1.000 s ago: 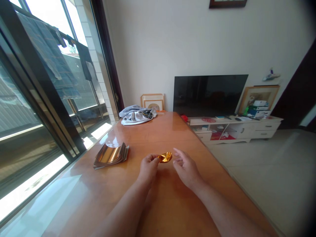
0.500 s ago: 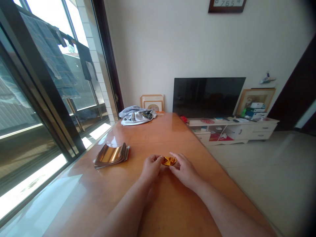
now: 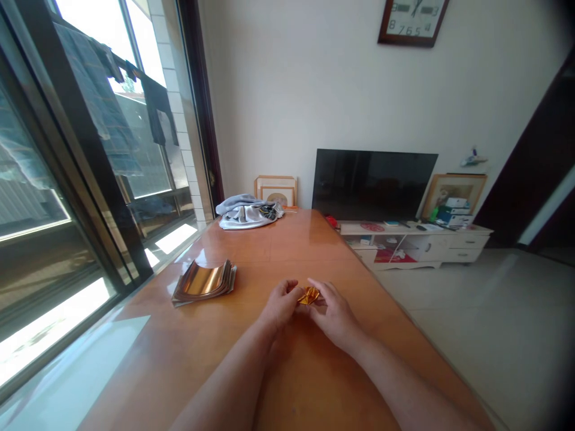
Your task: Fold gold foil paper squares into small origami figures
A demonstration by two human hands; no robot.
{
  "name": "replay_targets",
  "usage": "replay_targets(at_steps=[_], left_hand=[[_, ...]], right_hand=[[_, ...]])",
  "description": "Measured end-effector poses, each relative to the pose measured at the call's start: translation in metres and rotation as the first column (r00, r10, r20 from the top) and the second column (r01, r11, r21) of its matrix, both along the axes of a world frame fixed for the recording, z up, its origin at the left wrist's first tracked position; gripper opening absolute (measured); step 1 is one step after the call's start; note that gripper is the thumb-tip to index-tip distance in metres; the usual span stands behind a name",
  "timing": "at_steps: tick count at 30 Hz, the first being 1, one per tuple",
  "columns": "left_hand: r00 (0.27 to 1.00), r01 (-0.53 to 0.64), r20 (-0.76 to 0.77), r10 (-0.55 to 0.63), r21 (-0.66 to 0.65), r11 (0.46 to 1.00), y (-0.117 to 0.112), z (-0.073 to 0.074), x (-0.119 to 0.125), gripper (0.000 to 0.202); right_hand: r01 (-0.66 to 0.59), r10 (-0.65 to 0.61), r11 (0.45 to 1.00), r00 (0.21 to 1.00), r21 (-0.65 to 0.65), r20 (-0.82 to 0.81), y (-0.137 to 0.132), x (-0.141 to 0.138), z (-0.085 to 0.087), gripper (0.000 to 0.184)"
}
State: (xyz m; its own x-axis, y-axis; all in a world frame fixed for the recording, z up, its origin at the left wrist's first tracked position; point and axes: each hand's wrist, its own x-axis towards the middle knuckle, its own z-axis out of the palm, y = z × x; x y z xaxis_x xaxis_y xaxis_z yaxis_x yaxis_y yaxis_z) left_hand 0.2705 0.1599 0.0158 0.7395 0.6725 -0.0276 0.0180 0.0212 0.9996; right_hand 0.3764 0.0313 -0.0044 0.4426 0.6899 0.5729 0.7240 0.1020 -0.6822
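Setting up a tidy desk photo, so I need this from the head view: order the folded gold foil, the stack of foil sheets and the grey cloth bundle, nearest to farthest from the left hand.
From the left hand:
1. Folded gold foil: at its fingertips, to its right.
2. Stack of foil sheets: on the table, to its left.
3. Grey cloth bundle: at the table's far end.

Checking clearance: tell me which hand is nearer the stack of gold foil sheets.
Left. The left hand sits beside the stack of gold foil sheets, apart from it; the right hand is farther away, past the left hand.

Wall clock (image 3: 412, 23) above black flat-screen TV (image 3: 374, 184) on white TV cabinet (image 3: 415, 251); crumpled grey cloth (image 3: 246, 214) at far end of wooden table (image 3: 269, 245); clothes (image 3: 101, 90) hanging outside window.
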Motion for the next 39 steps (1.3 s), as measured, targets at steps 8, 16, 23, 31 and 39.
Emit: replay_targets(at_steps=[8,16,23,31,39], left_hand=[[1.0,-0.023,-0.008,0.023,-0.036,0.999,0.008,0.0,0.0,0.059],[0.997,-0.075,0.026,0.076,-0.028,0.997,0.012,-0.005,0.001,0.067],[0.996,-0.089,0.024,0.09,-0.008,0.996,0.015,-0.01,0.004,0.068],[0.997,-0.071,-0.014,0.072,0.06,0.996,0.017,-0.02,0.008,0.051],[0.999,-0.013,-0.029,0.02,0.225,0.974,0.021,-0.034,0.011,0.048]], right_hand=[[0.06,-0.067,0.998,0.965,-0.035,-0.254,0.001,0.014,-0.004,0.048],[0.115,-0.132,0.99,0.954,-0.077,-0.269,-0.006,0.022,0.01,0.047],[0.17,-0.19,0.978,0.964,-0.12,-0.187,-0.01,0.05,0.024,0.044],[0.334,-0.338,0.94,0.94,-0.068,-0.051,0.008,0.114,0.018,0.052],[0.453,-0.451,0.886,0.891,-0.097,0.046,0.036,0.178,-0.001,0.05]])
